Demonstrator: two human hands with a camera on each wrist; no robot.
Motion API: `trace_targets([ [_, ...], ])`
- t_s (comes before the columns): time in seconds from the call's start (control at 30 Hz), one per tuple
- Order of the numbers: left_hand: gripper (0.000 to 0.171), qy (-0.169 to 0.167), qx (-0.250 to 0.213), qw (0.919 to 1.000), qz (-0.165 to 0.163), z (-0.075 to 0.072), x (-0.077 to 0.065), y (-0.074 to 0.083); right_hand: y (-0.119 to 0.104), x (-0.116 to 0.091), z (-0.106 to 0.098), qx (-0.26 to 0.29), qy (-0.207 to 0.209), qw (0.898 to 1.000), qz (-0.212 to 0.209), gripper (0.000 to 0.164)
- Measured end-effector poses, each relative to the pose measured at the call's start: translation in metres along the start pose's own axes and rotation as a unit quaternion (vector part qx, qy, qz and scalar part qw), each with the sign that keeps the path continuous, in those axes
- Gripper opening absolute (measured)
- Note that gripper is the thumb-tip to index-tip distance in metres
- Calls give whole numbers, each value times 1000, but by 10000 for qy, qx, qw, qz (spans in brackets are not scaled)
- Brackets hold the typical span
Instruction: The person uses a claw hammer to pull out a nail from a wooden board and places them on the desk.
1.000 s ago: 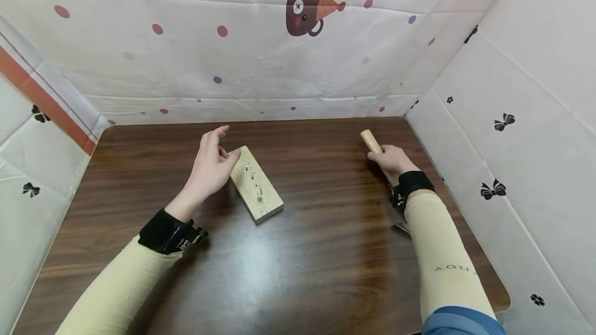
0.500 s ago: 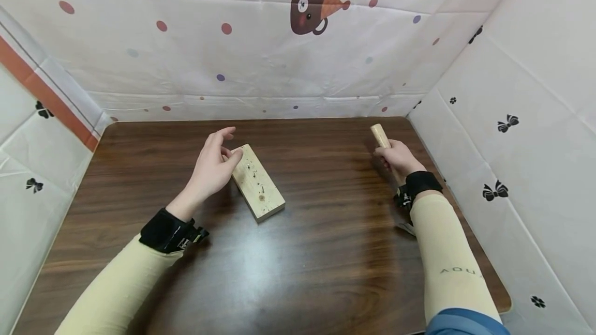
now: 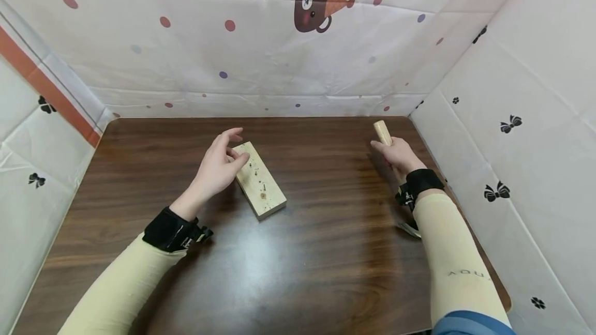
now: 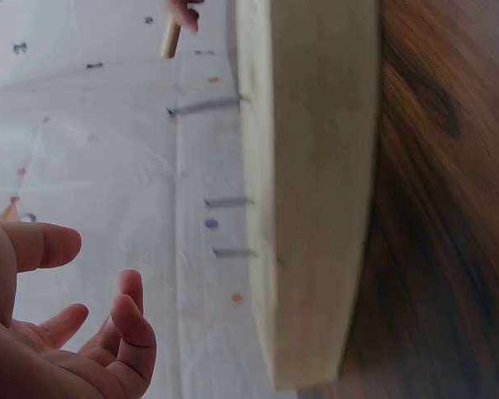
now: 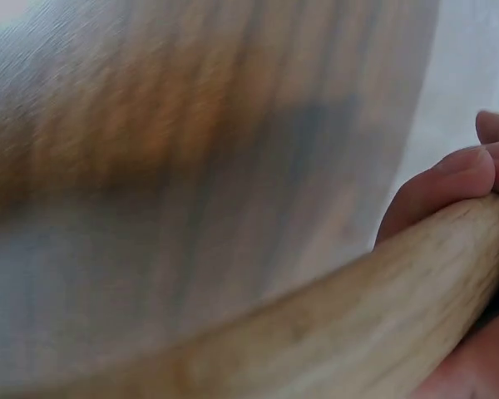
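Over the upper left end of a pale wooden board (image 3: 262, 182) hovers my left hand (image 3: 216, 168), its fingers loosely bent with nothing between them. The left wrist view shows a gap between those fingers and the board's face, where several nails (image 4: 206, 106) stick out. My right hand (image 3: 401, 156) grips a hammer (image 3: 383, 132) by its wooden handle, near the table's right side. That handle (image 5: 316, 332) runs under the curled fingers in the right wrist view. Part of the metal hammer head (image 3: 408, 229) shows beside the forearm; the sleeve hides the remainder.
The board lies flat on a dark brown wooden table (image 3: 326, 252). White patterned sheeting (image 3: 261, 61) rises behind the table's back edge, and more sheeting (image 3: 526, 159) stands close along the right side, near the right arm.
My right hand has shifted a little to the right with the hammer, whose handle now points more toward the back. The left hand keeps nearly the same pose by the board. The head view shifts slightly.
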State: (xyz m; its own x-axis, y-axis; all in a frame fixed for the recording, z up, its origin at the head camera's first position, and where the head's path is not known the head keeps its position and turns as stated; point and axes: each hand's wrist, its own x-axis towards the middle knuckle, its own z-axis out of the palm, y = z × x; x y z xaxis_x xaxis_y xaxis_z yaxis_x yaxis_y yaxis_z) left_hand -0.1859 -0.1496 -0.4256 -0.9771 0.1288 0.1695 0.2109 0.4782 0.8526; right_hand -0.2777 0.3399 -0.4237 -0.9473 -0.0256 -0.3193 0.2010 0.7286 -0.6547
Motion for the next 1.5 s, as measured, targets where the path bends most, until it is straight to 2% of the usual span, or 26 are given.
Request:
trace_targets([
  [0.17, 64, -228, -493, 9984, 180, 12, 1, 22, -46, -11, 1, 158, 189, 9992, -310, 60],
  [0.37, 67, -810, -1301, 9881, 122, 54, 4, 55, -117, -33, 20, 324, 667, 9912, -1094, 65],
  [0.5, 73, -1165, -1601, 9802, -26, 83, 7, 78, -158, -50, 36, 893, 1066, 9755, -1705, 59],
  [0.63, 71, -1424, -1923, 9706, -240, 102, 13, 98, -193, -70, 50, 1579, 1431, 9524, -2181, 53],
  [0.77, 68, -1625, -2583, 9510, -498, 110, 21, 114, -222, -88, 64, 1909, 1660, 9334, -2543, 47],
  [0.87, 59, -1728, -2906, 9389, -642, 110, 24, 121, -236, -99, 74, 2027, 1657, 9239, -2790, 44],
  [1.0, 31, -1598, -3159, 9324, -729, 110, 25, 127, -244, -109, 84, 2164, 1648, 9131, -3036, 44],
  [1.1, 8, -1383, -3398, 9284, -583, 111, 27, 127, -247, -113, 88, 2211, 1661, 9099, -3093, 41],
  [1.17, 17, -1277, -3483, 9276, -435, 111, 28, 126, -248, -115, 90, 2211, 1656, 9087, -3129, 39],
  [1.27, 26, -1153, -3462, 9305, -319, 111, 29, 126, -250, -118, 91, 2248, 1613, 9075, -3161, 37],
  [1.5, 20, -937, -3271, 9394, -420, 110, 29, 128, -252, -122, 91, 2309, 1518, 9075, -3163, 36],
])
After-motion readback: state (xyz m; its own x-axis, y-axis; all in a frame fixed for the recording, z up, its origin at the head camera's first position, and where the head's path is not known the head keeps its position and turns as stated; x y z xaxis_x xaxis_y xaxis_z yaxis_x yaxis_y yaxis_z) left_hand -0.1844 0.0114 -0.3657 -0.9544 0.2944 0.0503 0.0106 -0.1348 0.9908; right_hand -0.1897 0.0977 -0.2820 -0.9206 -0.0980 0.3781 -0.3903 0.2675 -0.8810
